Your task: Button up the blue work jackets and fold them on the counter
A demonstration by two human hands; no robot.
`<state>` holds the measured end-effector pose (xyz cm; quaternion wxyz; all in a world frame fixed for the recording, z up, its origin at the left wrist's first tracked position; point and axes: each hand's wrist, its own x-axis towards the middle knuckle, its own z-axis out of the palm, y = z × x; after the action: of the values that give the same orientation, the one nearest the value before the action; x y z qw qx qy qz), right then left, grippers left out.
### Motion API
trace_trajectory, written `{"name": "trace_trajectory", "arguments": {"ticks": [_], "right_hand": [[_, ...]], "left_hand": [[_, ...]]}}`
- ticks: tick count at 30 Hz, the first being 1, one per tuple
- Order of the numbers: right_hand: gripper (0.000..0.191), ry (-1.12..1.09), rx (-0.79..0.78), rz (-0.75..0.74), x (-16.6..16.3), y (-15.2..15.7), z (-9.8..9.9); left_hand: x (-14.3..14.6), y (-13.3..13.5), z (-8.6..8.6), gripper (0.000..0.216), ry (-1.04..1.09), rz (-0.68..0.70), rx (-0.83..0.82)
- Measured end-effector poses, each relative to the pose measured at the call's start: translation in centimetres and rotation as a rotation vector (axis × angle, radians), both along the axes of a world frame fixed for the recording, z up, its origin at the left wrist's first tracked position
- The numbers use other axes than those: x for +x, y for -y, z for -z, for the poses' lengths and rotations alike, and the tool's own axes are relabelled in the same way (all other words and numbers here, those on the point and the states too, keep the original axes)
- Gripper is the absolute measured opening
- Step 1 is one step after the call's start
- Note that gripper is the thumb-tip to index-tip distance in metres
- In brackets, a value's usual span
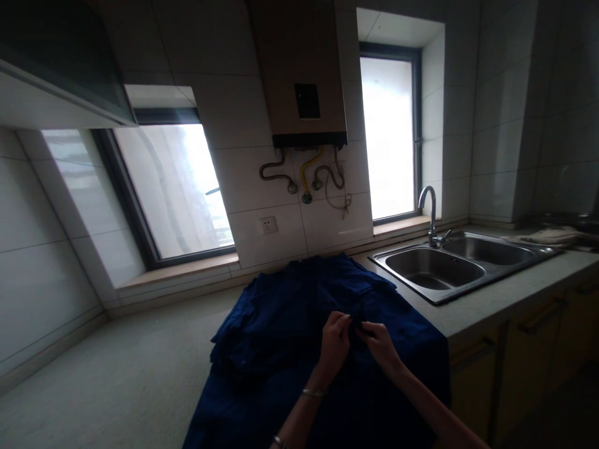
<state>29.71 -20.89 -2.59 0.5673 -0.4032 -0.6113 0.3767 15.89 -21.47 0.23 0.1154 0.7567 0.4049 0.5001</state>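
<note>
The tabletop [116, 374] carries the blue garment [281, 312] left of the sink [433, 269]. I read its long axis as running wall-to-me, near end draped over the front edge (a hard tug could slide it off). Left hand [334, 340] and right hand [379, 343] each pinch cloth at its middle, nearly touching.
</note>
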Motion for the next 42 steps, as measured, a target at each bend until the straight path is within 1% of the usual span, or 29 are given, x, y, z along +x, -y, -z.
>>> {"name": "trace_trajectory", "arguments": {"ticks": [7,13,17,21,24,26,29,30,32,33,35,37,38,40,42], "right_hand": [[0.038,0.052,0.002,-0.004,-0.2,0.6,0.2],[0.037,0.1,0.018,0.013,-0.3,0.6,1.1],[0.032,0.113,0.041,0.014,-0.5,0.7,1.5],[0.025,0.096,0.106,-0.022,-0.5,0.8,1.2],[0.025,0.029,0.032,-0.033,-0.3,0.6,0.6],[0.029,-0.031,-0.047,-0.05,-0.2,0.5,0.1],[0.035,-0.124,-0.154,-0.064,0.1,0.5,-0.4],[0.036,-0.154,-0.17,-0.056,0.2,0.6,-0.5],[0.036,-0.203,-0.169,-0.032,0.4,0.8,-0.7],[0.036,-0.226,-0.162,-0.025,0.5,0.9,-0.8],[0.042,-0.279,-0.184,-0.031,0.6,1.3,-1.2],[0.056,-0.343,-0.251,-0.054,0.5,1.9,-1.7],[0.064,-0.376,-0.289,-0.073,0.4,2.3,-2.0],[0.076,-0.418,-0.343,-0.128,0.2,3.0,-2.9],[0.082,-0.419,-0.373,-0.205,-0.1,3.7,-3.8]], "left_hand": [[-0.2,-0.4,0.2,0.028,0.103,0.018,-0.159],[-0.5,-1.0,1.2,0.029,0.167,0.038,-0.255],[-0.5,-1.2,1.6,0.029,0.218,0.025,-0.295],[-0.7,-1.1,1.5,0.03,0.331,0.028,-0.354],[-1.1,-1.0,1.4,0.035,0.427,0.066,-0.434],[-1.2,-0.7,1.2,0.038,0.445,0.039,-0.438],[-1.0,0.2,0.8,0.035,0.362,-0.062,-0.311],[-0.9,0.6,0.7,0.033,0.311,-0.075,-0.262],[-0.8,1.4,0.5,0.029,0.171,-0.043,-0.179],[-0.8,1.7,0.4,0.034,0.083,-0.006,-0.143],[-0.9,2.4,0.2,0.059,-0.112,0.076,-0.079],[-1.3,2.7,0.0,0.079,-0.287,0.133,-0.04],[-1.5,2.8,-0.1,0.084,-0.354,0.145,-0.032],[-1.8,2.8,-0.4,0.084,-0.436,0.142,-0.045],[-2.2,2.5,-1.1,0.074,-0.444,0.148,-0.095]]}}
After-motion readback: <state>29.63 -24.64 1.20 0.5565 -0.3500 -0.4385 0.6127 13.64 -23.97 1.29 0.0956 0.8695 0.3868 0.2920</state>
